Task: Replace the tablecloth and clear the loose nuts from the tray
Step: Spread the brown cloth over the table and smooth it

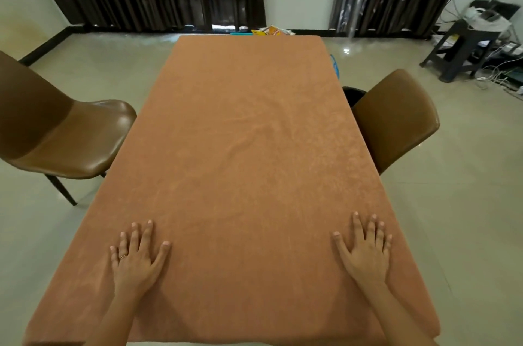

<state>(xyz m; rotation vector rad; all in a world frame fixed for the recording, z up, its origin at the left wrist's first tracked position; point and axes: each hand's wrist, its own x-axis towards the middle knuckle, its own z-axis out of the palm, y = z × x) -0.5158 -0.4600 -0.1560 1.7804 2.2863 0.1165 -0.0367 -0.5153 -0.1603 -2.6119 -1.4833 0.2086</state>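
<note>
Flat, open, holding nothing: left hand (135,259) and right hand (366,253), palms down near the near corners of the terracotta textured tablecloth (243,147) covering the table. Best smoothed outward toward mid-table ripples. No tray visible.

one head view looks forward and down along the tablecloth (243,147) from its near end, close above.
</note>
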